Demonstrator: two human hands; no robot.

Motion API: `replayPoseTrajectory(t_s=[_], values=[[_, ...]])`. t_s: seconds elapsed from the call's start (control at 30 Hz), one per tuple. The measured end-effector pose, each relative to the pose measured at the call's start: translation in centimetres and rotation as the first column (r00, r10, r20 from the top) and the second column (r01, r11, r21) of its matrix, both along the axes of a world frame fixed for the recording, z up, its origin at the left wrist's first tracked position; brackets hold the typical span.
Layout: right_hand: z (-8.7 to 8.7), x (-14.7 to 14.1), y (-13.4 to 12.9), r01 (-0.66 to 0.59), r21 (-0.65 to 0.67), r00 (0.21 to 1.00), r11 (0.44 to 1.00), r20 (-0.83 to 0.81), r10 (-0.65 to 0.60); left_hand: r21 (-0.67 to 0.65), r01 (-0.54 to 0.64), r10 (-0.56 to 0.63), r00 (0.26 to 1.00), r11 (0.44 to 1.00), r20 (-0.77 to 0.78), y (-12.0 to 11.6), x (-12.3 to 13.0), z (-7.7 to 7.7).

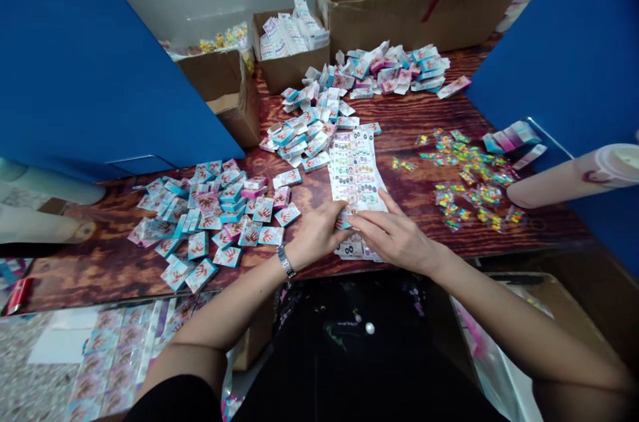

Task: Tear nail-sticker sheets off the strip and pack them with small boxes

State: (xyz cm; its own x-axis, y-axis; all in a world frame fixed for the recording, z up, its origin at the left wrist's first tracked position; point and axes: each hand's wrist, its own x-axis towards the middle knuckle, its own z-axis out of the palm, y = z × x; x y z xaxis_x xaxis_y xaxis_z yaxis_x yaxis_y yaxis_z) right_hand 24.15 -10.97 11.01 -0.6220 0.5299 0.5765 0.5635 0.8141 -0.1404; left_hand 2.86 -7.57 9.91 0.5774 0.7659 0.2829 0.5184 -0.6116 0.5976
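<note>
My left hand point(322, 227), with a metal watch band at the wrist, is closed on a small printed carton point(342, 218), mostly hidden by the fingers. Against the carton's right side, the fingers of my right hand point(397, 235) are pressed together. A tiny yellow spot shows at their tips, too small to name. Beneath both hands lie printed sheets point(355, 166) with rows of coloured oval designs. Left of my left hand spreads a pile of closed blue and pink cartons point(232, 199). Small clear packets with yellow and green contents point(466, 166) lie scattered to the right.
Open-flapped cartons point(384, 69) heap toward the back. Behind them stand a large cardboard box point(424, 19) and a smaller box point(294, 66) filled with printed strips. Blue panels point(104, 76) flank the wooden table point(414, 136). A pale cylinder point(569, 179) juts in at right.
</note>
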Motion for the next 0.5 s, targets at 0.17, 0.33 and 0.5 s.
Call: replayPoseTrajectory(t_s=[0.17,0.33,0.5], values=[[-0.9,0.2,0.0,0.029,-0.045,0.996,0.999,-0.078,-0.033,0.034,-0.007,0.008,1.0,0.999,-0.025,-0.1,-0.2,0.2],[-1.2,0.0,0.1,0.053,-0.043,0.993,0.998,-0.107,-0.057,0.042,0.005,-0.005,1.0,0.999,-0.014,-0.1,-0.3,0.6],[-0.4,-0.2,0.3,0.104,-0.104,0.978,0.989,-0.172,-0.121,0.008,0.018,-0.019,1.0,1.0,0.012,-0.2,-0.2,0.7]])
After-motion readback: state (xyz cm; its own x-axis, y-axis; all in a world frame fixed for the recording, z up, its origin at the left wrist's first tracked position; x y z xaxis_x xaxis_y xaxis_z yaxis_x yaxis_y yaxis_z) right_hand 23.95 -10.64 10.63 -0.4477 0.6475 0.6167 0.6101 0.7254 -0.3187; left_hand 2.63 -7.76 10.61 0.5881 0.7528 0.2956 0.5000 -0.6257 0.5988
